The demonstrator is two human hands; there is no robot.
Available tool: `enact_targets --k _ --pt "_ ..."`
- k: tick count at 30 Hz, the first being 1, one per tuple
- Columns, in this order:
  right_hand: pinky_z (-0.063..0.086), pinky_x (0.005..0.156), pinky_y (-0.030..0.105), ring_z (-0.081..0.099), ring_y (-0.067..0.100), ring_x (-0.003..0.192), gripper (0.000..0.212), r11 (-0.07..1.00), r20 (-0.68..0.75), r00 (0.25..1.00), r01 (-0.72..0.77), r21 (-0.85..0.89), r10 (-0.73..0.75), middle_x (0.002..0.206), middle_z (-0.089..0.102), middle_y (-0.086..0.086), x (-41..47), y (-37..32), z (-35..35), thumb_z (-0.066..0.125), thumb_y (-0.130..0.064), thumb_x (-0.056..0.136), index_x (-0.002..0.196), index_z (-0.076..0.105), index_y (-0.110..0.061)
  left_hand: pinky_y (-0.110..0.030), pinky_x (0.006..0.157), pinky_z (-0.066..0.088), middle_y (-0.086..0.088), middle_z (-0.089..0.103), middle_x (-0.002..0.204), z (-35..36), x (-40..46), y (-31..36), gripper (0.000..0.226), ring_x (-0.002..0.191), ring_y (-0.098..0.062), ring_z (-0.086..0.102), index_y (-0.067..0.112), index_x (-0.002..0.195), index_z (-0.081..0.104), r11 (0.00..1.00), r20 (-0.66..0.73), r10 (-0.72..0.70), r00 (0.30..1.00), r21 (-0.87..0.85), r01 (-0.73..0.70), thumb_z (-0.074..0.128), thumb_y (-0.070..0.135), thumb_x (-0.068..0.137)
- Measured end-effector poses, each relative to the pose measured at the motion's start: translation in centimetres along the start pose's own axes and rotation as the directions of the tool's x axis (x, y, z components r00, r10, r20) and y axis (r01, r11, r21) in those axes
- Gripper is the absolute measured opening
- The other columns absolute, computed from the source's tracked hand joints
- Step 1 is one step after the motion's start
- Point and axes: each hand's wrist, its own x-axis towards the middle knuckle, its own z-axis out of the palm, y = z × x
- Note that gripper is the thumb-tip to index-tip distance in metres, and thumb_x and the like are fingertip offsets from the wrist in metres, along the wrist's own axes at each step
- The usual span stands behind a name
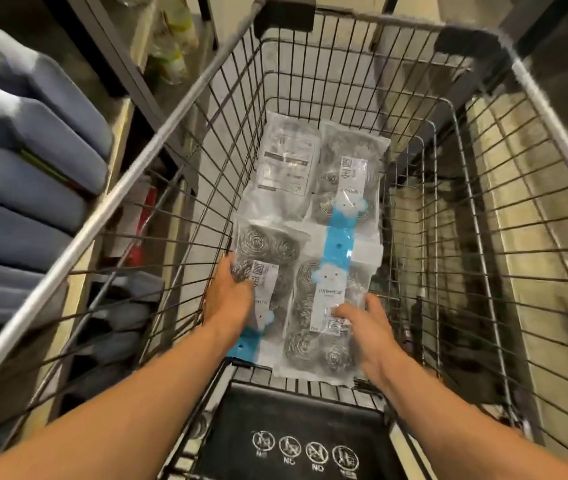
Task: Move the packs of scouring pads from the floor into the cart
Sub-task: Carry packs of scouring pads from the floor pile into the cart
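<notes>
Packs of scouring pads lie flat on the cart (310, 98) floor, four of them in two rows. The left hand (228, 299) rests on the near left pack (268, 251), its fingers (224, 268) curved over that pack's left edge, thumb lying across the clear wrap. The right hand (367, 327) lies on the near right pack (317, 344), fingers (343, 310) stretched nearly straight on its white label; whether they press or only touch I cannot tell. Beyond the fingers, the far left pack (287, 161) lies back side up, printed text showing, and the far right pack (348, 174) lies beside it with a blue strip running toward the near row. The packs overlap at their edges. Nearer than the hands, a black flap (296, 431) with white warning icons closes the cart's end. Left of the left hand, outside the wire wall, blue-grey cushions (33, 161) sit stacked on shelving.
</notes>
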Motion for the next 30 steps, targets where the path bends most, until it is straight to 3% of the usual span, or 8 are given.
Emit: enact_targets --k 2,4,7,11,14,20,25,30 --pt "0.053 0.073 0.027 0.07 0.015 0.101 0.034 1.0 0.018 1.0 0.012 -0.009 -0.011 0.11 0.074 -0.003 0.2 0.5 0.0 0.067 0.001 0.093 0.115 0.058 -0.024 -0.054 0.103 0.052 0.004 0.069 0.123 0.0 -0.1 -0.4 0.049 0.113 -0.03 0.065 0.045 0.13 0.048 0.997 -0.004 0.021 1.0 0.071 -0.02 0.054 0.018 0.091" --pt "0.049 0.059 0.017 0.065 0.005 0.09 0.033 1.0 0.019 1.0 0.01 -0.008 -0.01 0.102 0.069 -0.011 0.5 0.9 0.0 0.064 0.002 0.096 0.112 0.055 -0.026 -0.054 0.11 0.046 -0.002 0.061 0.14 0.3 -0.2 -0.8 0.068 0.128 -0.032 0.058 0.04 0.148 0.039 0.982 -0.041 0.089 0.995 0.171 -0.081 0.055 0.016 0.087" --pt "0.053 0.05 0.015 0.074 0.003 0.074 0.037 0.998 -0.007 1.0 0.012 -0.06 -0.013 0.109 0.074 -0.004 1.3 1.5 -0.2 0.064 0.004 0.096 0.121 0.059 -0.023 -0.048 0.125 0.03 -0.007 0.022 0.172 1.2 -2.0 -1.3 0.097 0.152 -0.03 0.032 0.025 0.167 0.007 0.896 -0.041 0.209 0.977 0.408 -0.175 0.06 0.008 0.087" --pt "0.054 0.065 0.025 0.074 0.012 0.089 0.039 0.993 -0.047 0.999 0.012 -0.113 -0.017 0.113 0.075 -0.002 1.9 1.7 -0.4 0.068 0.002 0.095 0.115 0.059 -0.03 -0.047 0.128 0.021 0.0 -0.009 0.174 1.6 -2.6 -2.6 0.107 0.159 -0.031 0.007 0.029 0.166 -0.003 0.804 0.027 0.321 0.947 0.52 -0.287 0.062 0.005 0.085" --pt "0.057 0.07 0.029 0.073 0.011 0.089 0.041 0.989 -0.059 0.998 0.004 -0.149 -0.013 0.112 0.074 -0.003 2.3 1.9 -0.2 0.069 0.001 0.095 0.121 0.057 -0.028 -0.046 0.13 0.016 0.002 -0.023 0.172 1.1 -2.0 -3.3 0.107 0.16 -0.031 -0.002 0.027 0.167 -0.004 0.723 0.147 0.295 0.944 0.612 -0.322 0.065 0.009 0.087" --pt "0.055 0.091 0.037 0.07 0.016 0.102 0.048 0.986 -0.095 0.995 0.028 -0.165 -0.044 0.121 0.072 -0.001 3.1 2.7 0.9 0.074 -0.002 0.092 0.124 0.052 -0.028 -0.046 0.128 0.017 -0.003 -0.029 0.171 1.0 -0.5 -3.4 0.111 0.16 -0.034 -0.005 0.024 0.166 -0.014 0.678 0.252 0.158 0.955 0.675 -0.29 0.068 0.016 0.09" --pt "0.05 0.088 0.035 0.062 0.011 0.09 0.047 0.962 -0.117 0.992 0.008 -0.275 -0.042 0.113 0.065 -0.005 3.1 2.2 0.4 0.077 -0.009 0.092 0.123 0.046 -0.027 -0.049 0.128 0.017 0.001 -0.03 0.171 1.1 -0.4 -3.0 0.114 0.161 -0.032 -0.009 0.029 0.165 -0.015 0.697 0.246 0.116 0.962 0.67 -0.255 0.067 0.01 0.088" --pt "0.052 0.105 0.045 0.063 0.028 0.12 0.077 0.925 -0.198 0.977 -0.006 -0.379 -0.075 0.138 0.062 0.008 0.8 0.6 -0.3 0.086 -0.029 0.085 0.148 0.043 -0.021 -0.05 0.13 0.016 -0.001 -0.023 0.173 -0.5 -2.1 -1.5 0.106 0.161 -0.03 -0.006 0.028 0.167 -0.006 0.674 0.27 0.115 0.956 0.686 -0.275 0.067 0.017 0.091"
